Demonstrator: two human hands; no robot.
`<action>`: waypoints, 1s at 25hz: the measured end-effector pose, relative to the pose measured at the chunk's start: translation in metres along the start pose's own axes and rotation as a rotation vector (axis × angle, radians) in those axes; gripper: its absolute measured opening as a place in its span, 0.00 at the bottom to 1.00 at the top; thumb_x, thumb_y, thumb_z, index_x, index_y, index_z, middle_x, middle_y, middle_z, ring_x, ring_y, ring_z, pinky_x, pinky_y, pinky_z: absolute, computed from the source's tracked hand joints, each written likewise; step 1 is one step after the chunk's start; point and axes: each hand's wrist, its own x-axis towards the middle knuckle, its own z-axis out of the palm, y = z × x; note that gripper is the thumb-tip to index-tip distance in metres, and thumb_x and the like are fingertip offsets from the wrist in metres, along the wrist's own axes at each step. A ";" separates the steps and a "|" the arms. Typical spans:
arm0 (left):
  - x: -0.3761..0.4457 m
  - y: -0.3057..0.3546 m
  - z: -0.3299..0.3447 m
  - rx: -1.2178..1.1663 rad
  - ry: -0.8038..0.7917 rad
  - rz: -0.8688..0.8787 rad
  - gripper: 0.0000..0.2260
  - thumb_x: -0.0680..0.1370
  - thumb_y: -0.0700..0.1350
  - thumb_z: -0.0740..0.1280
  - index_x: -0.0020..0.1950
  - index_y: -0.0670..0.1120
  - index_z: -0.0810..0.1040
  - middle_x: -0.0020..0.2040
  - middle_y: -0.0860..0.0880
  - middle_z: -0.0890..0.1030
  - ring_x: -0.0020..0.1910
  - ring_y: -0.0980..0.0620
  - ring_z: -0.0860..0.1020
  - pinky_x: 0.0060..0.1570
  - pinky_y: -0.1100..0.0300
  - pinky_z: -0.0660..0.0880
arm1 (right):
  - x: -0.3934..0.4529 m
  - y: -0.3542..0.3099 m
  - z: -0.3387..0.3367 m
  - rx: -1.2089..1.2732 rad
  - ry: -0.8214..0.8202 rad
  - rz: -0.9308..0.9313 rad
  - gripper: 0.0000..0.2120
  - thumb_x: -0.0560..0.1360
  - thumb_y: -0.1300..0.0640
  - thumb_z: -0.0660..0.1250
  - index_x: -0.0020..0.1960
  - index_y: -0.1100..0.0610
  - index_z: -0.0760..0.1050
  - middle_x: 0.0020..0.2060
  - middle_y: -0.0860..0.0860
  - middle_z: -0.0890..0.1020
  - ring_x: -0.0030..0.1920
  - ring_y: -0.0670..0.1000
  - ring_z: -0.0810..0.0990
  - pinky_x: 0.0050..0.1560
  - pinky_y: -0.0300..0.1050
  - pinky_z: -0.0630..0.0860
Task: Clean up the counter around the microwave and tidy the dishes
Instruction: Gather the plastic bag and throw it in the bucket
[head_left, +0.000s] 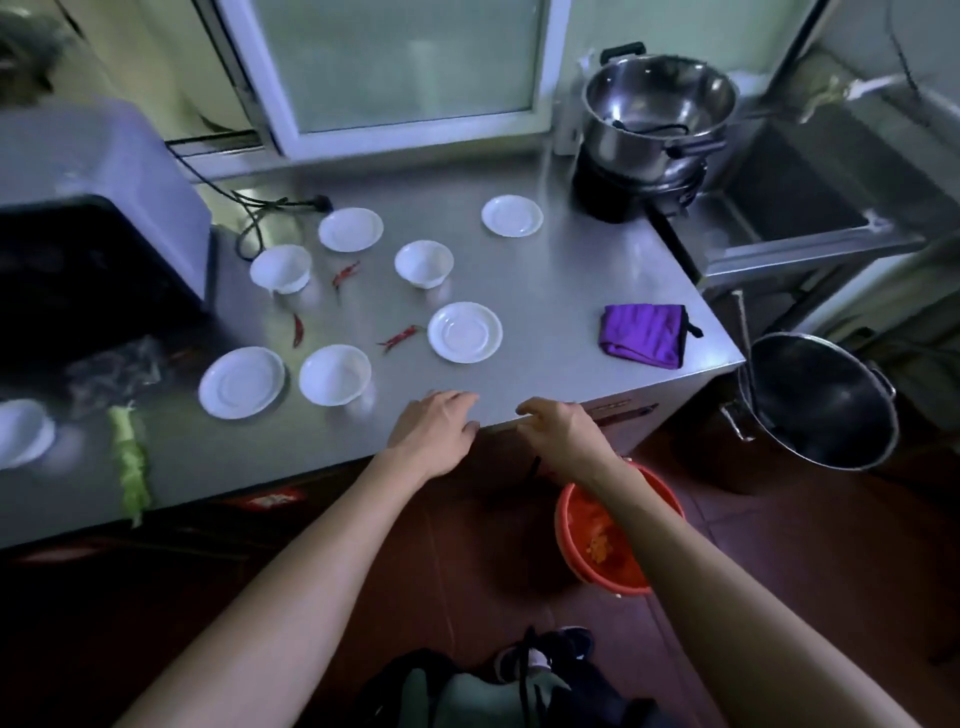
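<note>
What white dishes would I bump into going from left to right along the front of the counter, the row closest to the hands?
Bowl at the picture's left edge → flat saucer → bowl → saucer with a raised ring. Next comes the purple cloth, which is not a dish.

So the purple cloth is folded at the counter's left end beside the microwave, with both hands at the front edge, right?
Not quite. The head view shows the purple cloth folded at the counter's right end, far from the microwave. Both hands, left and right, are at the front edge.
</note>
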 end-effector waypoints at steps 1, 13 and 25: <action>-0.013 -0.018 -0.006 -0.005 0.023 -0.012 0.21 0.81 0.52 0.62 0.73 0.51 0.70 0.70 0.50 0.75 0.67 0.46 0.72 0.64 0.50 0.71 | 0.001 -0.017 0.009 -0.010 -0.014 -0.017 0.15 0.75 0.53 0.66 0.61 0.49 0.79 0.54 0.53 0.84 0.56 0.55 0.81 0.55 0.49 0.77; -0.168 -0.188 -0.051 -0.070 0.209 -0.315 0.19 0.80 0.51 0.63 0.71 0.50 0.73 0.68 0.50 0.76 0.66 0.47 0.73 0.61 0.49 0.73 | -0.001 -0.189 0.126 -0.112 -0.193 -0.345 0.16 0.77 0.54 0.68 0.65 0.52 0.77 0.60 0.52 0.82 0.58 0.53 0.80 0.58 0.47 0.75; -0.238 -0.312 -0.055 -0.187 0.274 -0.624 0.17 0.79 0.51 0.64 0.68 0.50 0.76 0.65 0.50 0.79 0.62 0.46 0.76 0.57 0.49 0.75 | 0.054 -0.303 0.225 -0.195 -0.394 -0.554 0.18 0.76 0.55 0.68 0.66 0.52 0.77 0.62 0.51 0.81 0.58 0.54 0.80 0.60 0.51 0.76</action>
